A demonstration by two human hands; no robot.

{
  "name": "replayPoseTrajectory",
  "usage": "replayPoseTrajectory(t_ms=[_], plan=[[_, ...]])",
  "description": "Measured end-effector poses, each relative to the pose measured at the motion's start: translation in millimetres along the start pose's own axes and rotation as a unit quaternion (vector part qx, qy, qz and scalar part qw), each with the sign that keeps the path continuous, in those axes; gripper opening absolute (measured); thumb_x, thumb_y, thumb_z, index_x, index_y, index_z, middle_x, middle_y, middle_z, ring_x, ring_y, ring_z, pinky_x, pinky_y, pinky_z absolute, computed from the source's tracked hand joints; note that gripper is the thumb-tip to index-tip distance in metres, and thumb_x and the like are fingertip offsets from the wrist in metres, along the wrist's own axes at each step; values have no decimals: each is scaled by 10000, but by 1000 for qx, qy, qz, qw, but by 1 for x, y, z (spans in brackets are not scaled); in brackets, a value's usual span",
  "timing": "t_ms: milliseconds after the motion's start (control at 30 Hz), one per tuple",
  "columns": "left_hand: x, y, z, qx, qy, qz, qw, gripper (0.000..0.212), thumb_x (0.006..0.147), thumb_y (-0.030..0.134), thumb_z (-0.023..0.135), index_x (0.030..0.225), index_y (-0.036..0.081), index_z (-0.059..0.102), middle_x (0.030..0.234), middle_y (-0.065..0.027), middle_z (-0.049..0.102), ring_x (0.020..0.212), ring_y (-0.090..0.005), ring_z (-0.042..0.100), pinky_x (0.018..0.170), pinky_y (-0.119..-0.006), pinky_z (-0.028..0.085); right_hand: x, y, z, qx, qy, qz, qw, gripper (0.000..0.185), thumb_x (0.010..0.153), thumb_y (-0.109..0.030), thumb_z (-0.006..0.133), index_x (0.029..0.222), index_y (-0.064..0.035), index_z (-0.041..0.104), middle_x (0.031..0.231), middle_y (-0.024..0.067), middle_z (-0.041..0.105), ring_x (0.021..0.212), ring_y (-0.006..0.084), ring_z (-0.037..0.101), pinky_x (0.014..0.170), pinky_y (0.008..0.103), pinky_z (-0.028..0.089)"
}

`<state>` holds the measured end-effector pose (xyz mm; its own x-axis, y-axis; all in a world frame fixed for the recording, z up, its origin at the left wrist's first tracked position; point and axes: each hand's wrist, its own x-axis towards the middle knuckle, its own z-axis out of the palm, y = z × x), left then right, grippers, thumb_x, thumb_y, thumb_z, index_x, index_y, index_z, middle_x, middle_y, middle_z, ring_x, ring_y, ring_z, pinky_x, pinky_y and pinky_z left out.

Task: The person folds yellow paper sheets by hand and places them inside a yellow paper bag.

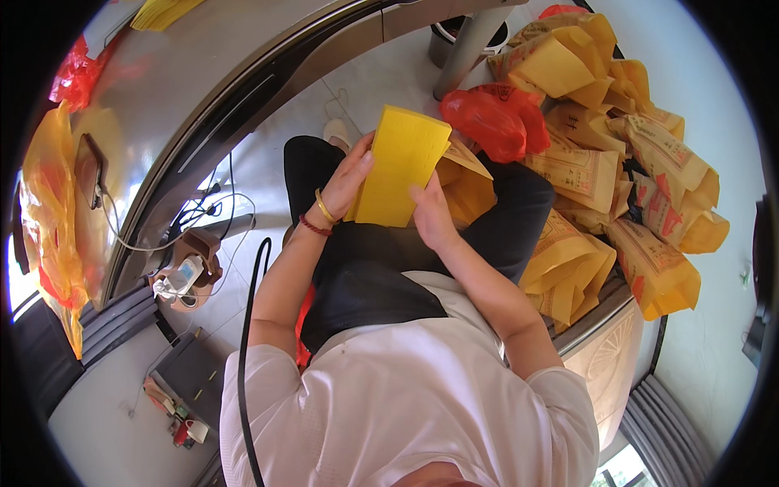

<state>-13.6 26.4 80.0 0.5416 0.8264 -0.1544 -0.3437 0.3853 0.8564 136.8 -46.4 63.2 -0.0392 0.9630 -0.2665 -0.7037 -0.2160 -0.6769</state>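
A thick stack of yellow paper sheets (401, 164) is held upright above my lap. My left hand (349, 179) grips its left edge, with the thumb on the front face and the other fingers hidden behind. My right hand (433, 213) holds the lower right edge and looks slightly blurred. Behind the stack, an opened brown paper bag (467, 185) with printing rests on my lap, partly covered by the sheets and my right hand.
Several printed paper bags (572, 173) are heaped on a wooden bench (602, 310) at my right. A red plastic bag (496, 122) lies beside them. At left is a table (182, 55) bearing a phone (89, 170) on a white cable and a yellow plastic bag (52, 207).
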Motion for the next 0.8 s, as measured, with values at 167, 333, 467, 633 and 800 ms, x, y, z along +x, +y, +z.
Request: replayPoseTrajectory(t_ms=[167, 333, 467, 633, 800], plan=[[-13, -2, -9, 133, 40, 77, 987, 476, 936, 310, 418, 1278, -18, 377, 1158, -73, 503, 1072, -149, 463, 930, -263, 341, -8, -1, 26, -62, 6, -82, 995, 522, 818, -89, 577, 1275, -28, 334, 1209, 59, 461, 1118, 133, 428, 971, 284, 312], [-21, 31, -13, 236, 41, 168, 956, 495, 928, 347, 408, 1261, -19, 401, 1135, -84, 513, 1059, -157, 472, 927, -264, 338, -2, 12, 47, -130, -45, -126, 982, 499, 821, -90, 575, 1262, -22, 352, 1196, 66, 465, 1127, 141, 415, 971, 277, 305], [-23, 10, -30, 304, 81, 140, 939, 469, 921, 285, 440, 1275, -18, 387, 1164, -106, 508, 1061, -165, 474, 932, -267, 340, 17, 41, 28, -209, -15, -92, 974, 492, 808, -67, 570, 1250, -20, 359, 1180, 78, 483, 1127, 171, 428, 956, 286, 327], [-12, 44, -31, 276, 1, -62, 959, 405, 915, 202, 486, 1236, -35, 416, 1159, -90, 533, 1069, -129, 491, 911, -261, 363, 36, 1, 27, -137, 2, -63, 989, 449, 795, -1, 531, 1219, -22, 384, 1145, 84, 508, 1051, 173, 499, 912, 288, 383], [-4, 28, -12, -171, -15, -142, 975, 485, 943, 422, 371, 1283, 80, 425, 1240, -57, 508, 1098, -176, 504, 960, -305, 379, 31, -40, 54, 6, 40, 10, 999, 413, 867, -54, 513, 1255, -67, 373, 1135, 82, 522, 1024, 171, 530, 866, 278, 430]])
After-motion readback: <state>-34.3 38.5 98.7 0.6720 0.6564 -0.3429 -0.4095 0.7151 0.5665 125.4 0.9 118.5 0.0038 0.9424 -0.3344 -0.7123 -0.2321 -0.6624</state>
